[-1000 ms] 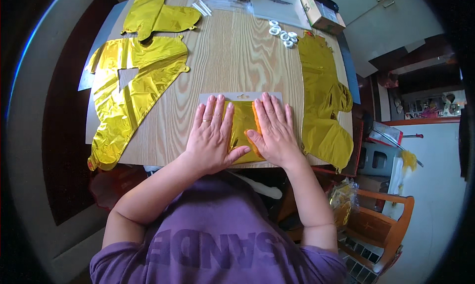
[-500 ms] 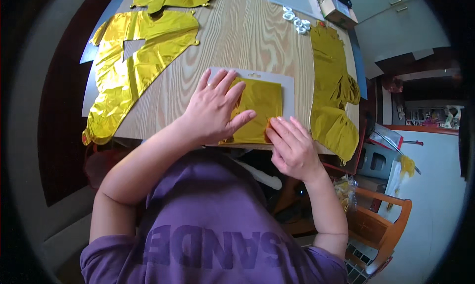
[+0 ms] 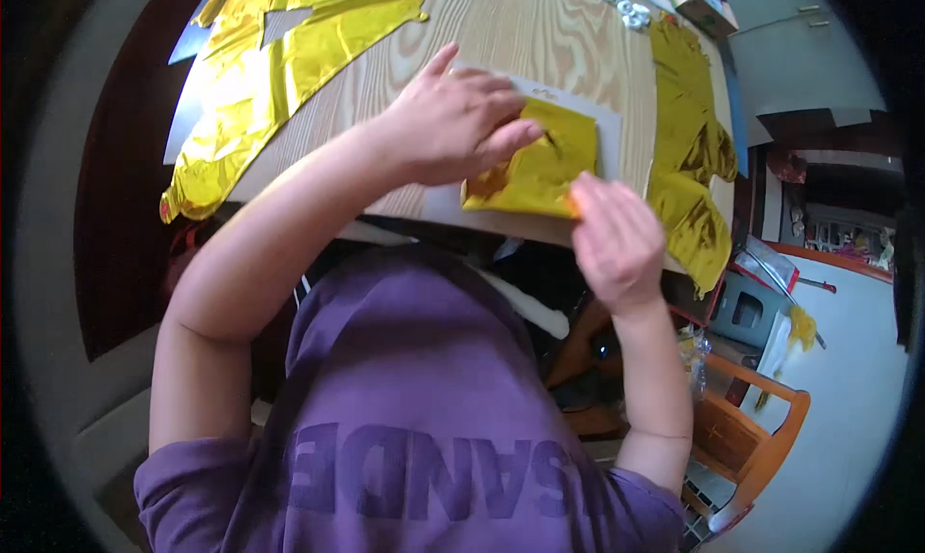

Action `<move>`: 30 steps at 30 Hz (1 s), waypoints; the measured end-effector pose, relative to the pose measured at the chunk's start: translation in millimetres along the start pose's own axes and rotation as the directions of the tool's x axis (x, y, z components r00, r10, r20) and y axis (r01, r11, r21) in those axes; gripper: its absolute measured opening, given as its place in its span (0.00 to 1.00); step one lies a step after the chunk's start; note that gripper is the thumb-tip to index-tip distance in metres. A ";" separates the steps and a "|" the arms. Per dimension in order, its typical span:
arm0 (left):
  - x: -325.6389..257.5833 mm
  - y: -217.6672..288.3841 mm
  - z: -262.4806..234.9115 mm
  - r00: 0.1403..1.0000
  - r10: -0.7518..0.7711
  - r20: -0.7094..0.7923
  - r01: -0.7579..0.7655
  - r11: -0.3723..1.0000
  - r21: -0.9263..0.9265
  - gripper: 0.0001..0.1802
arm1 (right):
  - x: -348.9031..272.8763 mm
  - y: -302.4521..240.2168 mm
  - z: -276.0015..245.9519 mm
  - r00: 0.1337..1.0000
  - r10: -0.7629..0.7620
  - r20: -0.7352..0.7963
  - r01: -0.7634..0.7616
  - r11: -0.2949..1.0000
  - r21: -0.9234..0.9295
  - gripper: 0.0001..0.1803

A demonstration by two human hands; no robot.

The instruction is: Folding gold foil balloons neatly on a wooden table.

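Note:
A folded gold foil balloon [image 3: 554, 158] lies on a white card [image 3: 607, 134] with a hanger slot at its far edge, close to the table's near side. My left hand [image 3: 453, 124] spreads over the left part of the foil, its thumb stretched across it and its forefinger pointing away; whether the palm presses down is hidden. At the near right corner, the fingertips of my right hand [image 3: 621, 245] are drawn together on the foil, somewhat blurred, with an orange glint beside them. The foil's surface looks creased between the hands.
A flat gold foil balloon [image 3: 279, 81] covers the table's left side. Another gold foil piece [image 3: 689, 148] lies along the right edge. White ribbon rolls [image 3: 631, 13] and a cardboard box [image 3: 703, 9] are at the far right. A wooden chair [image 3: 752, 428] stands right of me.
The view has shifted, so the table sits higher in it. My left hand has turned, with fingers pointing more to the right. The right fingers have gathered at the foil's corner, and the foil looks more creased.

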State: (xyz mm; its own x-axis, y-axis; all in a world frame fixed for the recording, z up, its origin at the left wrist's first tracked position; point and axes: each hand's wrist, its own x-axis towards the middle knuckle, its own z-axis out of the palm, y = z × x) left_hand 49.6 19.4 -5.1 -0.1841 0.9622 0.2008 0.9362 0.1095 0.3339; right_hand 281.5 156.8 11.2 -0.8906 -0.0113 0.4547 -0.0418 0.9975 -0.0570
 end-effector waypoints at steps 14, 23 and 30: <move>26.8 -16.9 -36.6 0.873 -0.255 0.415 0.391 0.875 -0.285 0.59 | 26.4 13.7 -10.9 0.915 0.400 -0.045 -0.382 0.899 0.214 0.12; 15.1 10.5 -61.8 0.949 -0.067 0.308 0.234 0.806 -0.544 0.62 | 24.7 30.2 -3.8 0.879 0.471 -0.076 -0.456 0.875 0.163 0.13; 23.5 -28.2 -28.9 0.995 0.041 0.089 0.008 0.869 -0.495 0.47 | 40.3 34.0 -13.7 0.902 0.431 -0.023 -0.423 0.892 0.158 0.13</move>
State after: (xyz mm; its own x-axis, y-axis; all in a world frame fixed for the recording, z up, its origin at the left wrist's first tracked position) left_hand 10.2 31.7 16.8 -0.1180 0.9842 0.1320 0.6635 -0.0207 0.7479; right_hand 250.3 191.2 39.8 -0.8109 0.4216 0.4057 0.2677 0.8839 -0.3835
